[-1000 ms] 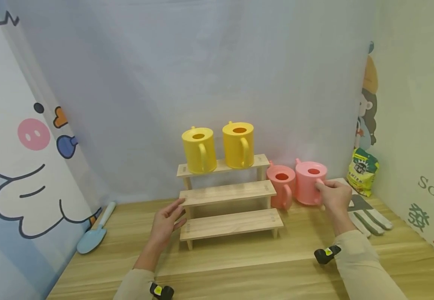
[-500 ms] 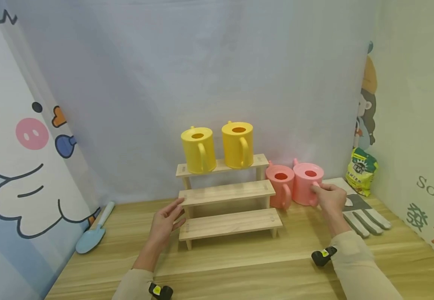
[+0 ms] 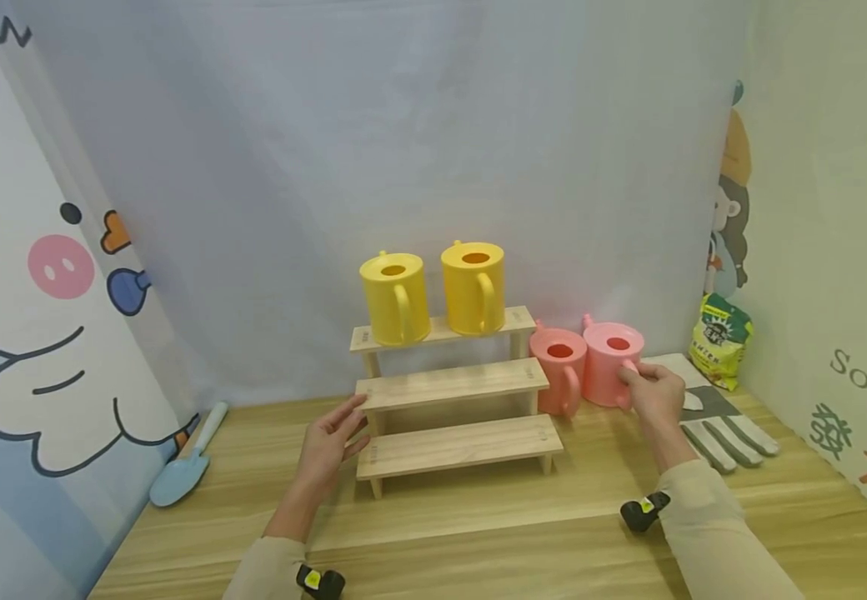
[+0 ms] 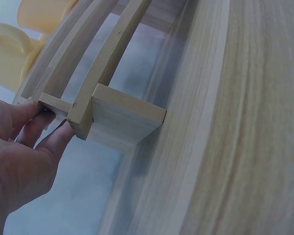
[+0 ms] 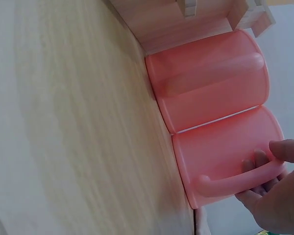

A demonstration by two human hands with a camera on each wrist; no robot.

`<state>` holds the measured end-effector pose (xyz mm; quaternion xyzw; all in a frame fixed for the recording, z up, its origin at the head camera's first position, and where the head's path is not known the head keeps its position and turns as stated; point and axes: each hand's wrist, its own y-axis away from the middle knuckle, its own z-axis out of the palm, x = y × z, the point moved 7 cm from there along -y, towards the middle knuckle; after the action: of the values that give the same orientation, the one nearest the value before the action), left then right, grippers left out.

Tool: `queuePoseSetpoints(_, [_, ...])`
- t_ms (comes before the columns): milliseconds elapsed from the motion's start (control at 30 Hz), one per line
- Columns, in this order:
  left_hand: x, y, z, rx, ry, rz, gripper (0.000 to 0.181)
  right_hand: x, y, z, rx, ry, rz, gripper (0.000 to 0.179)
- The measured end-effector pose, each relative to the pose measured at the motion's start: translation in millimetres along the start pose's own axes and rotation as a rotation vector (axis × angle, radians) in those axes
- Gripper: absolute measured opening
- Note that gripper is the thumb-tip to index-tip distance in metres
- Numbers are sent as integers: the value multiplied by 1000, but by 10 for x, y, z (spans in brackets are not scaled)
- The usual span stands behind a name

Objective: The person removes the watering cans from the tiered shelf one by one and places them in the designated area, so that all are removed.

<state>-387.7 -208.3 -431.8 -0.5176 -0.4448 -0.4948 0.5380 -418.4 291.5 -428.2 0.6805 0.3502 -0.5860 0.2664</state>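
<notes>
Left hand [image 3: 326, 443] is pretty loose, fingers just touching the end of a pale three-tier wooden stand [image 3: 450, 386]. Way off to its right, a light-pink, plastic-looking cylindrical can [image 3: 602, 365] stands upright, just left of the much nearer right hand [image 3: 655, 397], which grips its upright curved handle [image 5: 225, 185].

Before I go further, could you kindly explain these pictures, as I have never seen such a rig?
No machine here: a person works with a bare left hand and right hand. The widest picture comes from a head camera; the others from wrist cameras. On the wooden table is a three-tier stand with two yellow containers on top. Beside it are two pink containers; farther out, a blue trowel, a glove and a packet. The right hand grips the handle of the outer pink container; the left touches the stand's end.
</notes>
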Motion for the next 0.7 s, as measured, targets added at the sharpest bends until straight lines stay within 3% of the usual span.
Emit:
queuePoseSetpoints(233, [-2,-10,-3,3,-3,-6,40,11,-8,11,-11,1,-19,44])
queuePoseSetpoints(467, [-6,-6,-4,-4,-2,-11,41,26,-19,-1,-38,-22,17,49])
queuePoseSetpoints(700, [-1,-5,-2,-10,-2,-4,41,12,5,-51,-22,51,46,60])
